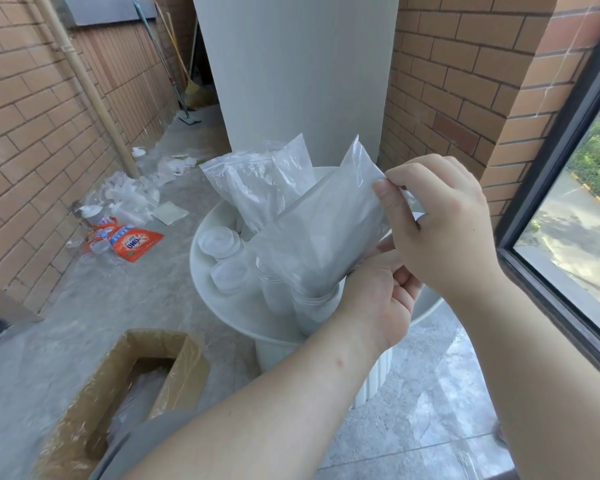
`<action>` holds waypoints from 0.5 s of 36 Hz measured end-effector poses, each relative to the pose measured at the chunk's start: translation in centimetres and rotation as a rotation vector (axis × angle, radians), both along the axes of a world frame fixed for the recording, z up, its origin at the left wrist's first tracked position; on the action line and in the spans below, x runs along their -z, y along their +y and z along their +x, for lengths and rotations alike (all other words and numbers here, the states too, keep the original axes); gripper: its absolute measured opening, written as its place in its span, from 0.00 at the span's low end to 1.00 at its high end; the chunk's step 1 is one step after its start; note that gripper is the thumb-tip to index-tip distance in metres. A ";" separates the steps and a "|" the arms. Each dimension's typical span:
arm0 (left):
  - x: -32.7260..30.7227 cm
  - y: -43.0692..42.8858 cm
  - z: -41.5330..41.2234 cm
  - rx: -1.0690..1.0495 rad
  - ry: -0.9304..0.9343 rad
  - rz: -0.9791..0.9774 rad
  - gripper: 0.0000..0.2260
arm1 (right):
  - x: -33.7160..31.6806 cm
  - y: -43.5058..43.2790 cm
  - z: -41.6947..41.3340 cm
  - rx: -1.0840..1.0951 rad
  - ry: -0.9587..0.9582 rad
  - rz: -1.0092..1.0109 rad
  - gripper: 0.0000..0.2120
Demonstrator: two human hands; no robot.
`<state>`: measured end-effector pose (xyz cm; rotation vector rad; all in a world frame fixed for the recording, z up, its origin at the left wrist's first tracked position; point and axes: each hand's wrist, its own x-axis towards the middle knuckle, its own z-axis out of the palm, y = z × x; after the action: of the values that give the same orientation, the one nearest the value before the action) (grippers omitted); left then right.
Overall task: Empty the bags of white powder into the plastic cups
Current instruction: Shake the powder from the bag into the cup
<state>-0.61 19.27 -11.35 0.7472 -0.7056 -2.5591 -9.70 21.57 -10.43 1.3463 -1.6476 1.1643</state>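
Left of the table (201,271), on the floor, stand a cardboard box (118,386) and, farther back, an orange detergent packet (136,242). On the left part of the table I count two lidded cups (220,242). At the back of the table lean two spare bags (257,181), perhaps a third; I cannot tell. Near the front of the table stand two open cups (274,292). One held bag (326,230) rises steeply over the table, its long axis going from the mouth of the nearer open cup upward and a little right. The left hand (378,299), the nearer one to that cup, grips the low end of the bag, and the right hand (440,220) pinches its upper edge. I judge the powder must fall into the cup just below the hands.
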 end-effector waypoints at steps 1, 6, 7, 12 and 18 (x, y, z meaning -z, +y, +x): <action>0.0 0.0 0.0 -0.003 0.006 0.006 0.18 | 0.0 0.0 0.0 0.009 -0.003 -0.008 0.14; 0.2 -0.1 -0.1 -0.008 0.011 -0.001 0.18 | 0.1 -0.1 0.0 0.015 -0.010 -0.009 0.14; 0.1 0.0 -0.1 -0.005 0.007 -0.007 0.18 | 0.1 -0.1 0.0 0.018 -0.009 -0.010 0.14; 0.0 0.0 -0.1 0.007 -0.003 -0.029 0.19 | 0.1 -0.2 0.1 0.021 -0.001 -0.008 0.14; 0.8 -0.4 -0.1 0.025 0.010 -0.045 0.19 | 0.0 -0.2 0.1 0.028 0.009 -0.018 0.16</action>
<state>-0.67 18.88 -12.18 0.7142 -0.7717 -2.5587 -9.60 21.41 -10.42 1.3113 -1.6406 1.1523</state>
